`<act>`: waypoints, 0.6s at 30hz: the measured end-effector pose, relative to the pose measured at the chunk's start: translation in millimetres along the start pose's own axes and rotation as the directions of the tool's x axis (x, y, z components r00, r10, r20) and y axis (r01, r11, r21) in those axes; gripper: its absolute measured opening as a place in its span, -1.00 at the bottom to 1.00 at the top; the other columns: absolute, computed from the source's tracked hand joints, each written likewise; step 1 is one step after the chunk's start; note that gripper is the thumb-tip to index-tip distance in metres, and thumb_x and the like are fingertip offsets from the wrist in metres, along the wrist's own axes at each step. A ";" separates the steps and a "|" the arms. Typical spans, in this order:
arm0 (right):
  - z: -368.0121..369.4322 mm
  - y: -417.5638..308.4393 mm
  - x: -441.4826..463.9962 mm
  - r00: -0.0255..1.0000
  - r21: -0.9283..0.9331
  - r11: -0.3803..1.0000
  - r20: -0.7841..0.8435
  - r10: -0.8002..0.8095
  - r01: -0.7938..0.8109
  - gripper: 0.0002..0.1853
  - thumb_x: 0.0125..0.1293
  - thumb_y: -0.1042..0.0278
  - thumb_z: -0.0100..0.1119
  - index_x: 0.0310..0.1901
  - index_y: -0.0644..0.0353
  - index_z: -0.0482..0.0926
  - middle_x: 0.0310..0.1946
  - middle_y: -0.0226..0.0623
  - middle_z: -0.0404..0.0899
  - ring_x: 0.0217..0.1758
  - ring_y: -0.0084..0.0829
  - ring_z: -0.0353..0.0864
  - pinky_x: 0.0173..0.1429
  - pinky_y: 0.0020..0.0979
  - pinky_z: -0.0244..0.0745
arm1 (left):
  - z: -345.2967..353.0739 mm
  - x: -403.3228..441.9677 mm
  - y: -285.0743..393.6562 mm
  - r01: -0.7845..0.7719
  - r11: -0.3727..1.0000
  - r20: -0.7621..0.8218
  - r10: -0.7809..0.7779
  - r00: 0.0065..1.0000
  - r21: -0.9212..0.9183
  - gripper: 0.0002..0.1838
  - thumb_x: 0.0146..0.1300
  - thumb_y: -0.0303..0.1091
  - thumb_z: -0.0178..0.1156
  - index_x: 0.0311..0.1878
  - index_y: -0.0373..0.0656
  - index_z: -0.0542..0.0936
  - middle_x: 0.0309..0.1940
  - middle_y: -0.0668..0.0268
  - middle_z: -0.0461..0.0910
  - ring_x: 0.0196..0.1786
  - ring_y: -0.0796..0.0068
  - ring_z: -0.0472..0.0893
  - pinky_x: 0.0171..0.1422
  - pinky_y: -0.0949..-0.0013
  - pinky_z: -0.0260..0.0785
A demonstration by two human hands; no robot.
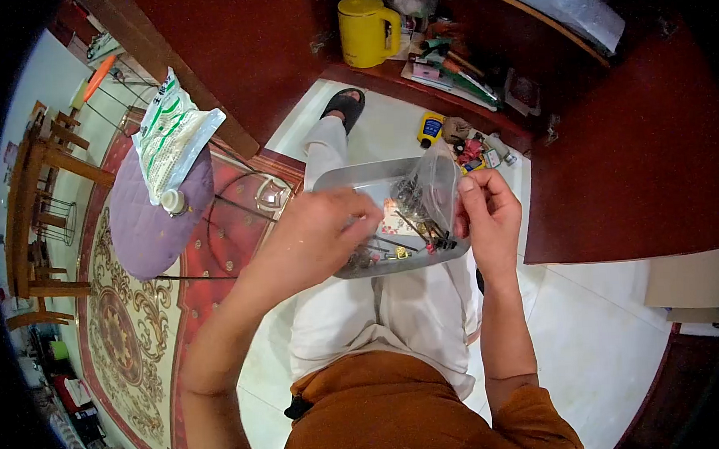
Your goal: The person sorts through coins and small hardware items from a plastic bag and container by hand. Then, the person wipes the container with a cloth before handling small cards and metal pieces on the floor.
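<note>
A grey plastic tub [349, 175] rests on my lap with small loose hardware inside, including thin dark rods and a small yellow piece [401, 252]. My right hand [490, 219] pinches the edge of a clear plastic bag [442, 181] at the tub's right side. Dark small pieces show through the bag's plastic. Over the left part of the tub is my left hand [320, 234], its fingers curled together. Its fingertips are partly hidden, and I cannot make out what they hold. A printed paper piece [395, 217] lies in the tub.
Ahead, an open dark-red cabinet holds a yellow kettle-like jug [365, 32] and assorted tools [457, 68]. On the floor by it are a yellow-and-blue bottle [430, 129] and small items. To the left, a purple stool [143, 226] bears a white-green bag [171, 140].
</note>
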State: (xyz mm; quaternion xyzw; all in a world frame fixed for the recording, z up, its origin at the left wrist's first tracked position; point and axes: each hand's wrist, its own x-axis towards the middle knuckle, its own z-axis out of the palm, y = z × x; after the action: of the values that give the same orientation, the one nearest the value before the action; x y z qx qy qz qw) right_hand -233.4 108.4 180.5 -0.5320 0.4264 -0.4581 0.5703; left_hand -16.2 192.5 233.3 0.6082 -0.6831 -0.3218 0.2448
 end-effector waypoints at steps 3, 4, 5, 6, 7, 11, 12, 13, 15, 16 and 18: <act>-0.5 -0.5 -3.3 1.000 0.044 0.999 -0.020 -0.011 0.012 -0.85 0.47 0.33 0.13 -0.22 0.22 0.50 -0.57 -0.50 0.43 -0.62 -0.72 0.32 -0.56 -0.59 0.23 | 17.4 1.3 -28.1 -0.132 0.881 0.267 0.007 0.964 0.455 -0.79 0.18 -0.45 0.22 -0.10 -0.11 0.68 -0.16 0.18 0.64 -0.01 0.12 0.64 0.09 0.11 0.47; -1.1 -0.4 -4.8 0.999 0.058 0.998 -0.028 -0.019 0.021 -0.86 0.47 0.34 0.12 -0.21 0.22 0.50 -0.57 -0.50 0.43 -0.62 -0.72 0.33 -0.56 -0.59 0.23 | 22.1 0.2 -32.0 -0.178 0.859 0.299 0.031 0.954 0.481 -0.78 0.17 -0.46 0.21 -0.11 -0.10 0.68 -0.16 0.17 0.63 0.00 0.09 0.62 0.10 0.09 0.47; -2.5 0.9 -6.4 0.997 0.034 0.998 -0.053 -0.049 0.051 -0.87 0.47 0.35 0.12 -0.20 0.22 0.49 -0.57 -0.50 0.42 -0.62 -0.72 0.32 -0.56 -0.59 0.22 | 25.2 -0.8 -33.6 -0.224 0.835 0.332 0.053 0.942 0.502 -0.77 0.15 -0.47 0.20 -0.11 -0.09 0.68 -0.17 0.17 0.61 0.02 0.06 0.61 0.10 0.07 0.46; -4.0 3.2 -8.0 0.994 0.009 0.997 -0.078 -0.081 0.081 -0.88 0.47 0.36 0.12 -0.19 0.22 0.49 -0.58 -0.50 0.42 -0.62 -0.72 0.31 -0.56 -0.60 0.21 | 26.4 -0.3 -33.3 -0.220 0.835 0.348 0.037 0.937 0.505 -0.76 0.14 -0.48 0.19 -0.11 -0.09 0.68 -0.15 0.17 0.61 0.03 0.07 0.60 0.11 0.07 0.46; -4.8 4.2 -10.1 0.988 -0.017 0.994 -0.101 -0.113 0.112 -0.88 0.46 0.37 0.13 -0.19 0.22 0.48 -0.58 -0.51 0.41 -0.62 -0.72 0.31 -0.56 -0.60 0.21 | 27.1 1.4 -32.2 -0.217 0.833 0.364 0.020 0.931 0.509 -0.76 0.14 -0.49 0.18 -0.11 -0.09 0.68 -0.13 0.17 0.60 0.05 0.07 0.59 0.13 0.07 0.46; -5.3 3.9 -29.4 0.975 -0.107 0.969 0.022 -0.221 0.222 -0.91 0.41 0.43 0.18 -0.20 0.26 0.53 -0.53 -0.47 0.49 -0.56 -0.68 0.41 -0.47 -0.59 0.34 | 30.7 6.3 -33.0 -0.250 0.843 0.493 -0.020 0.870 0.475 -0.72 0.13 -0.47 0.18 -0.07 -0.08 0.66 -0.10 0.15 0.58 0.05 0.06 0.58 0.12 0.08 0.48; -5.0 8.8 -32.3 0.966 -0.180 0.951 0.100 -0.237 0.252 -0.92 0.39 0.44 0.19 -0.20 0.26 0.54 -0.51 -0.47 0.51 -0.53 -0.68 0.44 -0.44 -0.58 0.38 | 31.8 5.8 -33.2 -0.250 0.844 0.483 -0.012 0.876 0.475 -0.73 0.13 -0.47 0.18 -0.06 -0.10 0.65 -0.11 0.15 0.57 0.04 0.06 0.58 0.11 0.08 0.49; -3.1 10.7 -33.6 0.953 -0.249 0.926 0.178 -0.245 0.285 -0.92 0.37 0.46 0.21 -0.20 0.27 0.56 -0.49 -0.46 0.54 -0.50 -0.69 0.48 -0.41 -0.58 0.41 | 33.5 4.4 -33.1 -0.251 0.844 0.473 -0.004 0.881 0.474 -0.73 0.13 -0.47 0.18 -0.06 -0.12 0.63 -0.12 0.15 0.57 0.03 0.06 0.58 0.10 0.09 0.49; 3.2 10.4 -33.7 0.939 -0.358 0.908 0.330 -0.096 0.218 -0.88 0.36 0.40 0.21 -0.17 0.24 0.59 -0.43 -0.32 0.62 -0.41 -0.54 0.62 -0.31 -0.46 0.50 | 38.7 1.4 -35.0 -0.278 0.826 0.442 0.040 0.896 0.490 -0.73 0.14 -0.47 0.18 -0.05 -0.16 0.60 -0.13 0.14 0.57 0.02 0.06 0.58 0.08 0.10 0.51; 8.2 13.2 -30.3 0.906 -0.403 0.867 0.407 -0.119 0.294 -0.87 0.36 0.39 0.21 -0.16 0.24 0.59 -0.46 -0.30 0.60 -0.44 -0.56 0.59 -0.36 -0.48 0.46 | 43.2 -0.4 -37.9 -0.302 0.808 0.420 0.076 0.904 0.505 -0.73 0.14 -0.47 0.18 -0.06 -0.18 0.59 -0.13 0.13 0.56 0.01 0.06 0.58 0.07 0.11 0.51; 15.2 10.4 -28.0 0.848 -0.506 0.783 0.527 -0.051 0.362 -0.85 0.34 0.40 0.19 -0.11 0.24 0.58 -0.39 -0.15 0.62 -0.40 -0.37 0.65 -0.29 -0.35 0.49 | 46.1 -1.7 -43.9 -0.316 0.803 0.340 0.152 0.928 0.506 -0.74 0.13 -0.48 0.17 -0.08 -0.21 0.57 -0.14 0.12 0.56 0.00 0.04 0.58 0.06 0.13 0.51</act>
State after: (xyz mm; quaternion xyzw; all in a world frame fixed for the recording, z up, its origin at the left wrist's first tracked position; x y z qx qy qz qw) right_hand -224.0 139.2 171.2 -0.8241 0.3263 -0.2161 0.4095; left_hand -19.9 198.4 170.0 0.5104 -0.8446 -0.1614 -0.0030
